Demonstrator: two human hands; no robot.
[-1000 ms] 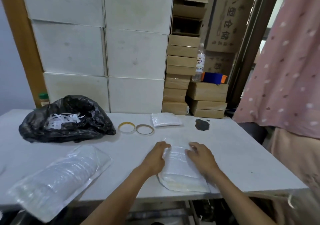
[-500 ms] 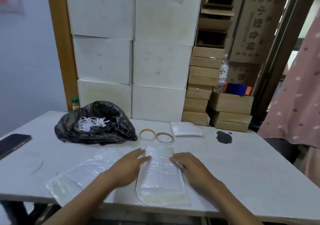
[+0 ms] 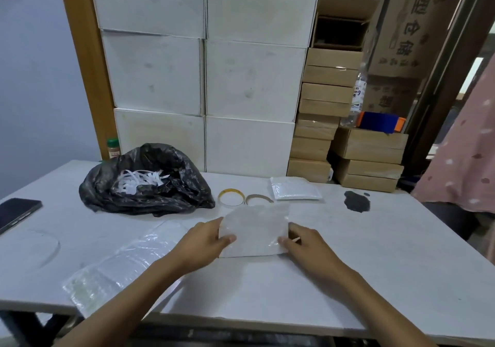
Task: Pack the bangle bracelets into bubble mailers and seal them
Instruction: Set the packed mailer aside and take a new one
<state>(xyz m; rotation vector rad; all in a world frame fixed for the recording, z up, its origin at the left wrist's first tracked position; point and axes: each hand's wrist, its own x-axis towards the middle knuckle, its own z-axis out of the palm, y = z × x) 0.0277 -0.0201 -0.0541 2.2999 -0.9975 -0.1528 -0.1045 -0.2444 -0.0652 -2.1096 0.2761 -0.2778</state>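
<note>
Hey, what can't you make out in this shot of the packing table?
Head view:
Mailer: motion-blurred, contents unclear.
Brown bangle: near side hidden behind the mailer.
Phone: cut off by the left edge.
Bottle label: too small to read.

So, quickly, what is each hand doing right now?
Left hand: grips the left edge of the flat white bubble mailer.
Right hand: grips the same mailer's right edge.

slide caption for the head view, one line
Left hand and right hand grip a translucent white bubble mailer by its sides, yellow bangle bracelet and brown bangle bracelet behind it.
</note>
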